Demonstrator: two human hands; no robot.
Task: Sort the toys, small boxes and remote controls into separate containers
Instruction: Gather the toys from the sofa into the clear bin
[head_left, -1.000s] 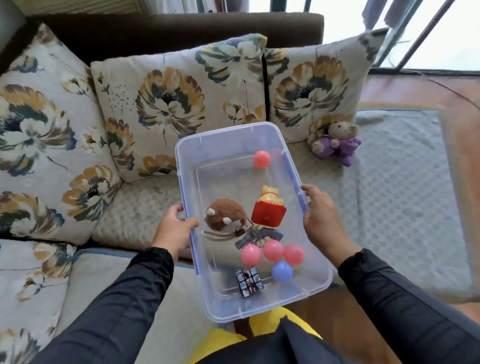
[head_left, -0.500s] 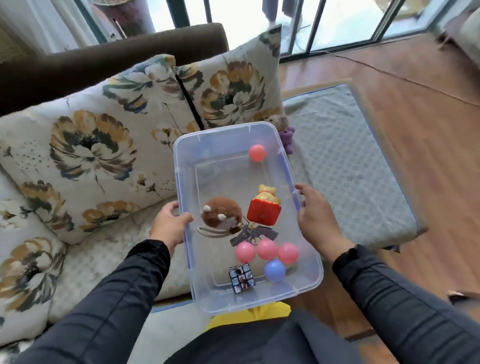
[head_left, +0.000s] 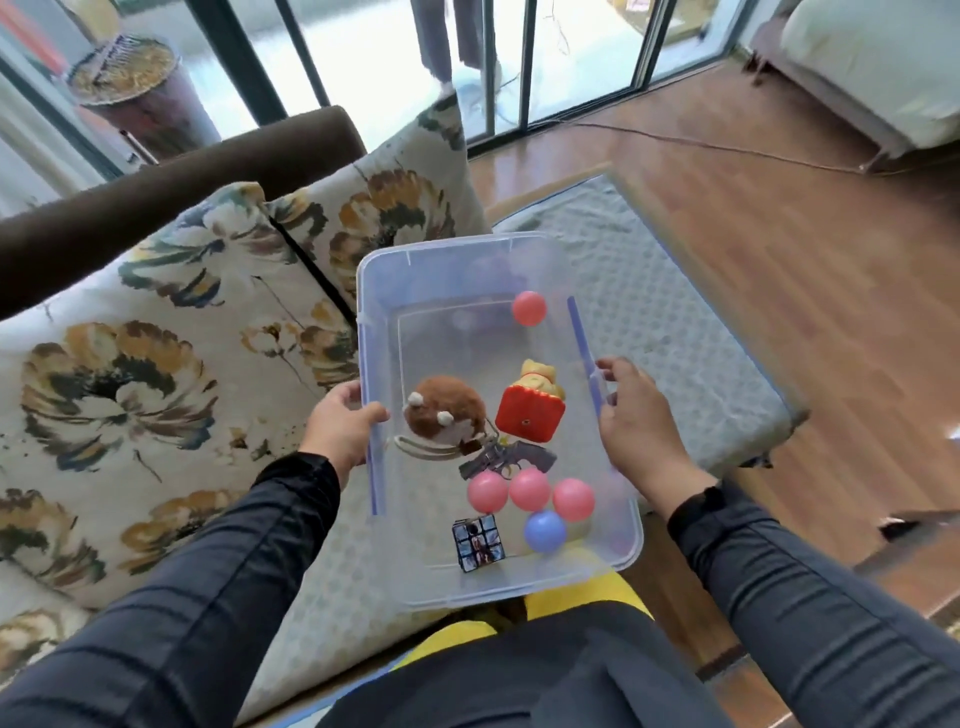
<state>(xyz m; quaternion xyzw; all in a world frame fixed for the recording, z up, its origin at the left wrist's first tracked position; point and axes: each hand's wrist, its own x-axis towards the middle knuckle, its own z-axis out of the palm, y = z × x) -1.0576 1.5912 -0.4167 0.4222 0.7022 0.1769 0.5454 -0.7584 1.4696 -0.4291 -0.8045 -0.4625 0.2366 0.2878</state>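
I carry a clear plastic bin (head_left: 447, 260) in front of me above the sofa's edge. My left hand (head_left: 340, 426) grips its left rim and my right hand (head_left: 636, 415) grips its right rim. Inside lie a brown plush toy (head_left: 447, 410), a red-and-yellow toy figure (head_left: 531, 410), a dark toy revolver (head_left: 506, 460), three pink balls in a row (head_left: 530, 488), another pink ball (head_left: 529, 307) at the far end, a blue ball (head_left: 544, 531) and a small picture cube (head_left: 478, 541).
Floral cushions (head_left: 171, 332) lean on the brown sofa back (head_left: 156, 197) at left. A grey quilted seat pad (head_left: 675, 332) extends right, ending at wooden floor (head_left: 831, 234). Glass doors (head_left: 571, 52) stand behind. A cable runs across the floor.
My view has swung to the right, bringing the floor and glass doors into sight. The purple plush on the seat has passed behind the bin. Both hands keep their hold.
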